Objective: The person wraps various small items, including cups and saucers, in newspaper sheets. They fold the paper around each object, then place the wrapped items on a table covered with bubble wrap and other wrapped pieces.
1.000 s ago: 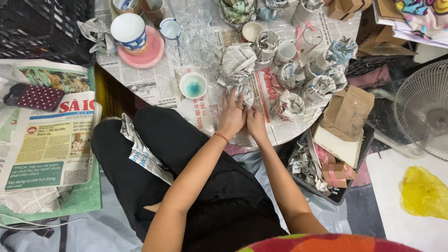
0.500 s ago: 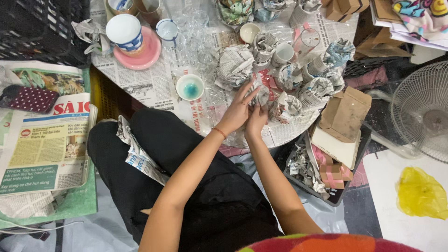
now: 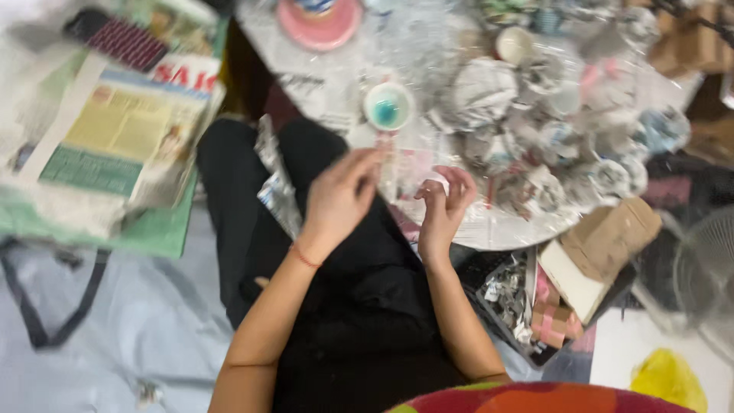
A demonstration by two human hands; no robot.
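**Both hands on a clear wrapping sheet at the near edge of a crowded round table**

A piece of clear plastic wrap [image 3: 405, 180] hangs between the 2 hands at the near rim of the round table [image 3: 489, 233], just over the person's lap. The picture is blurred by motion, so its outline is hard to follow. The left hand [image 3: 344, 195] has its fingers stretched forward and pinched at the tips on the sheet's left edge. The right hand [image 3: 443, 203] is curled, fingertips bent inward against the sheet's right side; whether it truly grips or only touches, I cannot tell.

Just beyond the left fingertips stands a small white cup with a turquoise inside [image 3: 388, 107], on the newspaper that covers the table. To the right of it lie many paper-wrapped bundles [image 3: 489, 92], packed close together. At the far edge sits a pink saucer [image 3: 319, 19].

The person wears black trousers [image 3: 359, 306], with a crumpled strip of newspaper [image 3: 275, 183] lying on the left thigh. On the floor to the left a folded newspaper [image 3: 115, 130] rests on a green sheet. To the right, an open cardboard box [image 3: 604, 252] stands beside a tray of scraps.
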